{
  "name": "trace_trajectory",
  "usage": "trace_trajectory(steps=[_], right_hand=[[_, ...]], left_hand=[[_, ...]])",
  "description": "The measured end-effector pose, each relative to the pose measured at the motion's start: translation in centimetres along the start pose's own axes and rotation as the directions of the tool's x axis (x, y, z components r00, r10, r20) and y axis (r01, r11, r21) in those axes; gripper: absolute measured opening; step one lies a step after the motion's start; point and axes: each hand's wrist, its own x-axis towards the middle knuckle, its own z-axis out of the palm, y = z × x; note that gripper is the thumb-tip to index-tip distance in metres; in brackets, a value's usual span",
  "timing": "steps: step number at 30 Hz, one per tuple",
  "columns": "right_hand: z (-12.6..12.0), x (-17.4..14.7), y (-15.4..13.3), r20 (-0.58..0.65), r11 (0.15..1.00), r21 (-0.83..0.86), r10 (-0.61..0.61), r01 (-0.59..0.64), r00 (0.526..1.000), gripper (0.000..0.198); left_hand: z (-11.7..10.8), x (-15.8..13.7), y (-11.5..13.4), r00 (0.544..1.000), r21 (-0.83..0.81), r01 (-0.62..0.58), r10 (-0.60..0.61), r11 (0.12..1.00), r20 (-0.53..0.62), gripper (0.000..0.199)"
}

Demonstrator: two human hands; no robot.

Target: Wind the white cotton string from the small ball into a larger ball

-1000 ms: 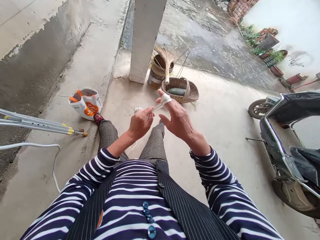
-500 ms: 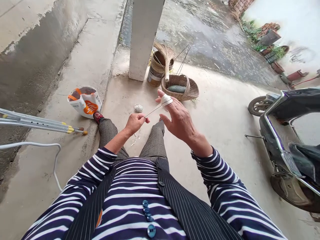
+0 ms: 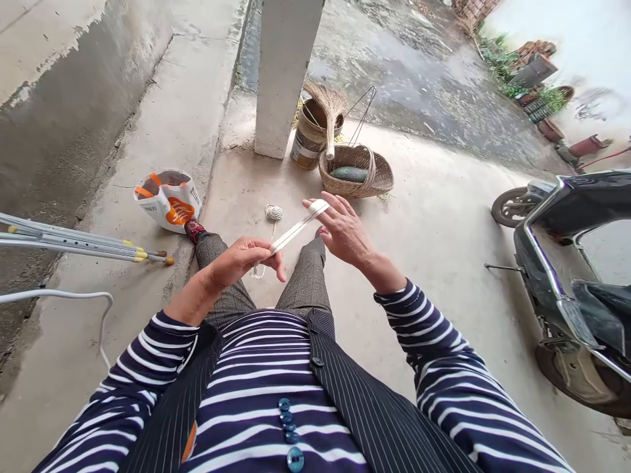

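A band of white yarn (image 3: 297, 228) is stretched taut between my hands, with a thin dark line running along it. My left hand (image 3: 246, 260) pinches its near end between thumb and fingers. The other end loops around the outstretched fingers of my right hand (image 3: 344, 230), which is held open and flat. On the floor beyond my hands lies a ball of white yarn (image 3: 273, 212). A loose strand runs from the ball down toward my left hand, partly hidden behind it.
A woven basket (image 3: 377, 171) holds a dark green gourd-like thing (image 3: 349, 174). Beside it stand a bucket (image 3: 304, 148) with a straw broom (image 3: 328, 105) and a pillar (image 3: 286, 79). Left are a white bag (image 3: 148, 203) and crutches (image 3: 98, 246); right, a scooter (image 3: 557, 282).
My left hand has drawn back toward me and left, stretching the white yarn out from the right hand's fingers. My right hand has lowered slightly; earlier only a thin dark thread spanned the gap.
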Motion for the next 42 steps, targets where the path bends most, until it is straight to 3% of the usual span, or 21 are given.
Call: trace_trajectory(steps=[8, 12, 15, 20, 25, 28, 32, 36, 42], right_hand=[[2.7, -0.8, -2.3, 0.193, 0.993, -0.066, -0.079, 0.094, 0.978, 0.091], [3.3, -1.9, -3.0, 0.281, 0.988, 0.015, -0.150, 0.152, 0.948, 0.089], [3.4, -2.8, -3.9, 0.359, 0.970, 0.138, -0.239, 0.202, 0.902, 0.090], [2.7, -3.7, -6.0, 0.386, 0.882, 0.409, -0.399, 0.234, 0.831, 0.098], [2.3, -3.5, -6.9, 0.297, 0.764, 0.616, -0.450, 0.192, 0.842, 0.098], [2.5, -3.6, -6.5, 0.274, 0.723, 0.676, -0.425, 0.142, 0.863, 0.097], [2.7, -3.9, -5.7, 0.285, 0.676, 0.734, -0.390, 0.062, 0.876, 0.099], [2.7, -3.9, -5.2, 0.303, 0.662, 0.749, -0.349, 0.005, 0.887, 0.098], [2.3, -3.8, -4.6, 0.334, 0.658, 0.750, -0.279, -0.074, 0.901, 0.090]], left_hand=[[-0.1, 1.6, 2.7, 0.998, 0.085, -0.009, 0.014, 0.996, -0.068, 0.032], [-1.9, 3.4, 2.2, 0.984, 0.086, -0.025, 0.039, 0.996, -0.171, 0.035], [-3.8, 5.0, 1.4, 0.977, 0.172, 0.055, -0.018, 0.984, -0.211, 0.040], [-5.8, 7.3, -0.7, 0.983, 0.470, 0.170, -0.117, 0.866, -0.140, 0.045], [-6.2, 7.6, -4.4, 0.980, 0.673, 0.169, -0.197, 0.720, -0.036, 0.039], [-5.8, 6.8, -5.9, 0.983, 0.642, 0.182, -0.156, 0.745, -0.098, 0.034], [-4.2, 4.9, -6.0, 0.967, 0.460, 0.132, -0.013, 0.878, -0.254, 0.030], [-2.2, 2.9, -5.3, 0.976, 0.263, 0.058, 0.000, 0.963, -0.216, 0.039], [-1.2, 2.2, -6.4, 0.974, 0.061, 0.021, -0.006, 0.998, -0.228, 0.040]])
